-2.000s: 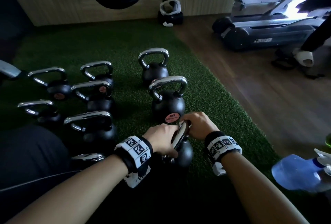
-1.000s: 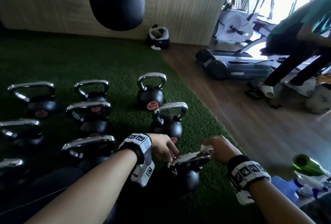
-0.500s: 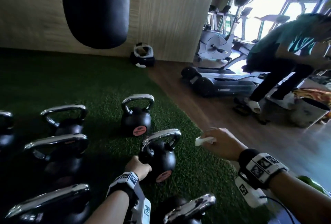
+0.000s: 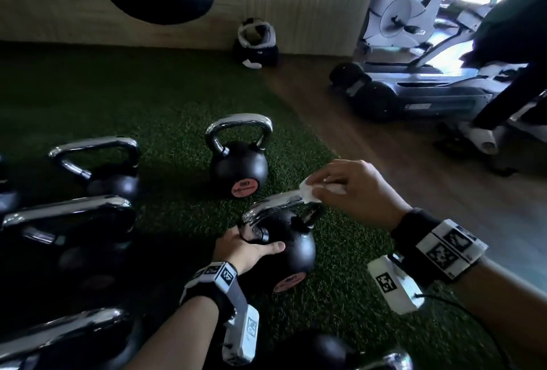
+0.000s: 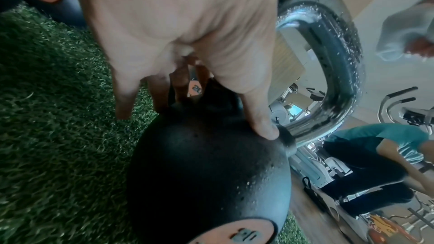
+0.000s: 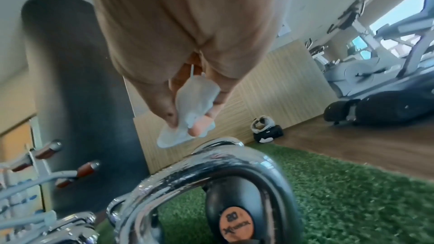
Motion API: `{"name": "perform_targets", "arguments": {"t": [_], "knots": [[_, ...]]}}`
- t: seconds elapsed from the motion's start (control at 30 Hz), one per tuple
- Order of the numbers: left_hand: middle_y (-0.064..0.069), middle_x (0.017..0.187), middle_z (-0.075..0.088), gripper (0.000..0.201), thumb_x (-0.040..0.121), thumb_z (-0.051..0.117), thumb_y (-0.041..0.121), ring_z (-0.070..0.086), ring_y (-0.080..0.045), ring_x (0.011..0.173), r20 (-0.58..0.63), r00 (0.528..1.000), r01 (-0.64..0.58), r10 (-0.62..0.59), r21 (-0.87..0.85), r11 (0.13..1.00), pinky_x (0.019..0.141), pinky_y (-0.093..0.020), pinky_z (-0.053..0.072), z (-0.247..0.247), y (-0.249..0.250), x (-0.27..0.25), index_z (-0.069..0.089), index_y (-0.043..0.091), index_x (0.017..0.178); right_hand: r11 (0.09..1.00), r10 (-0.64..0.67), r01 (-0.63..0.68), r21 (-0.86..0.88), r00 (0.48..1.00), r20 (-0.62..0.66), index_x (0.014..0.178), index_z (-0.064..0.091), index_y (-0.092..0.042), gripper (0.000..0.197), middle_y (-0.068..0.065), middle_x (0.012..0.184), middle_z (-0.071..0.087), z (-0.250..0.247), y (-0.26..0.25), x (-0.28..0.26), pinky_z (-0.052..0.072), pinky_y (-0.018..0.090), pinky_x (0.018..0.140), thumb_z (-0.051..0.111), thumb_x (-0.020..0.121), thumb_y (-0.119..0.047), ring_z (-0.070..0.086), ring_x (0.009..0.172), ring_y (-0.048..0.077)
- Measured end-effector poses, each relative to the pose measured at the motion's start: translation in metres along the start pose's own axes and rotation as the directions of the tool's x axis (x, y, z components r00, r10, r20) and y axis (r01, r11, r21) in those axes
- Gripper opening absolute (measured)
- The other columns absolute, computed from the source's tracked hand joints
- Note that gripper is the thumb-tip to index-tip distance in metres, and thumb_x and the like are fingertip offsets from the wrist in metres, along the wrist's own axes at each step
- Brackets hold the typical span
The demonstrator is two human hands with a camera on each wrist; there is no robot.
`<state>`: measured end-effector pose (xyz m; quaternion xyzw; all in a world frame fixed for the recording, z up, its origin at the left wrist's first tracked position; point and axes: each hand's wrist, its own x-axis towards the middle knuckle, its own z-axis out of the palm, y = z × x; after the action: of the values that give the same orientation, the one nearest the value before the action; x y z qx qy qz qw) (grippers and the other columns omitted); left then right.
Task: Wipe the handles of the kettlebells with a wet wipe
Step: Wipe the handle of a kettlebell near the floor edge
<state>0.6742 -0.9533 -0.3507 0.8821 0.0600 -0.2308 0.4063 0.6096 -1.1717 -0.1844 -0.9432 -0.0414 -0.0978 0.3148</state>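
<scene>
Chrome, beaded with droplets, forms the handle (image 4: pixel 275 202) of the nearest kettlebell (image 4: pixel 288 246), which is stood on the green turf (image 4: pixel 340 251) and taken here as the landmark. The handle's long axis is run from the left hand's side up toward the right hand. A crumpled wet wipe (image 4: pixel 307 189) is pinched between thumb and fingertips of the right hand (image 4: pixel 355 189); in the head view it is met with the handle's far end, while in the right wrist view it appears just above the bar, so contact cannot be settled. The ball is steadied by the left hand (image 4: pixel 245 248), whose thumb is laid over the top and fingers curled round the far side, below the handle's near end. The right hand is judged nearer the bar. Beyond the kettlebell another kettlebell (image 4: pixel 238 162) is stood; more are ranged to its left. Nothing is seen between wipe and bar.
</scene>
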Motion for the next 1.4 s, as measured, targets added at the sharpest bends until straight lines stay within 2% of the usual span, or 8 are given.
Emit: {"name": "perform_targets", "arguments": {"t": [0.17,0.3,0.43,0.6,0.73,1.07,1.3,1.4], "knots": [[0.011,0.109,0.065,0.108,0.021,0.087,0.085,0.067,-0.017,0.112,-0.015,1.000,0.027,-0.026,0.038,0.999,0.094,-0.025,0.052,-0.002,-0.001,0.012,0.070,0.027,0.111,0.994,0.004,-0.003,0.107,1.000,-0.010,0.132,0.067,-0.032,0.060,-0.012,0.108,0.066,0.025,0.004,0.012,0.058,0.022,0.082,0.088,0.077,-0.019,0.069,0.088,0.007],[0.015,0.111,0.069,0.106,0.014,0.082,0.090,0.068,-0.013,0.110,0.000,1.000,0.005,-0.005,0.044,0.999,0.098,-0.027,0.054,-0.004,-0.005,0.016,0.075,0.031,0.102,0.999,0.010,-0.013,-0.039,0.998,-0.069,0.127,0.072,-0.023,0.051,-0.009,0.112,0.062,0.036,0.015,0.013,0.045,0.003,0.075,0.087,0.078,-0.020,0.061,0.083,-0.003],[0.013,0.110,0.071,0.090,0.022,0.089,0.083,0.069,-0.011,0.106,-0.015,0.999,-0.030,0.030,0.000,1.000,0.099,-0.026,0.054,-0.004,-0.006,0.013,0.075,0.032,0.094,0.968,-0.187,0.157,-0.195,0.972,-0.142,0.102,0.082,-0.017,0.020,-0.003,0.099,0.070,0.046,0.019,0.001,0.054,0.030,0.080,0.080,0.084,-0.006,0.060,0.086,0.011],[0.015,0.106,0.075,0.075,0.030,0.093,0.076,0.069,-0.009,0.102,0.001,0.999,-0.050,0.050,-0.035,0.998,0.095,-0.024,0.054,-0.004,-0.006,0.010,0.078,0.032,0.088,0.913,-0.386,0.362,-0.190,0.916,-0.110,0.098,0.081,-0.010,0.034,0.001,0.098,0.070,0.056,0.021,0.005,0.058,0.037,0.073,0.075,0.075,0.014,0.065,0.086,0.022],[0.013,0.116,0.074,0.104,0.020,0.084,0.088,0.069,-0.009,0.109,-0.014,0.998,-0.057,0.057,0.006,0.998,0.096,-0.022,0.053,-0.003,-0.007,0.010,0.078,0.031,0.106,0.952,-0.289,0.260,-0.159,0.937,-0.196,0.104,0.080,-0.004,0.037,0.005,0.106,0.076,0.049,0.034,-0.006,0.063,0.035,0.079,0.069,0.078,0.021,0.074,0.089,0.018],[0.020,0.113,0.074,0.105,0.021,0.079,0.094,0.069,-0.001,0.105,0.005,0.990,-0.139,0.139,0.033,0.990,0.100,-0.027,0.055,0.000,-0.009,0.008,0.072,0.046,0.114,0.981,-0.191,0.154,-0.118,0.877,-0.441,0.100,0.075,-0.004,0.022,0.005,0.094,0.073,0.066,0.055,-0.022,0.059,0.034,0.064,0.055,0.093,-0.004,0.067,0.074,0.019],[0.020,0.113,0.070,0.048,0.050,0.093,0.069,0.065,-0.009,0.109,0.013,0.985,-0.170,0.170,-0.005,0.985,0.099,-0.023,0.048,-0.003,-0.005,-0.004,0.072,0.050,0.088,0.995,0.036,-0.075,-0.064,0.884,-0.466,0.079,0.074,-0.011,0.021,-0.006,0.064,0.066,0.074,0.079,-0.025,0.040,0.011,0.056,0.065,0.089,0.006,0.057,0.054,0.006],[0.019,0.115,0.068,0.053,0.055,0.092,0.068,0.064,-0.009,0.109,0.007,0.989,-0.146,0.146,-0.004,0.989,0.096,-0.021,0.047,-0.003,-0.002,-0.008,0.072,0.044,0.098,0.979,0.203,-0.201,0.047,0.901,-0.385,0.069,0.073,-0.017,0.026,-0.009,0.060,0.066,0.083,0.093,-0.025,0.041,0.010,0.051,0.068,0.090,-0.002,0.058,0.053,0.005]]}}
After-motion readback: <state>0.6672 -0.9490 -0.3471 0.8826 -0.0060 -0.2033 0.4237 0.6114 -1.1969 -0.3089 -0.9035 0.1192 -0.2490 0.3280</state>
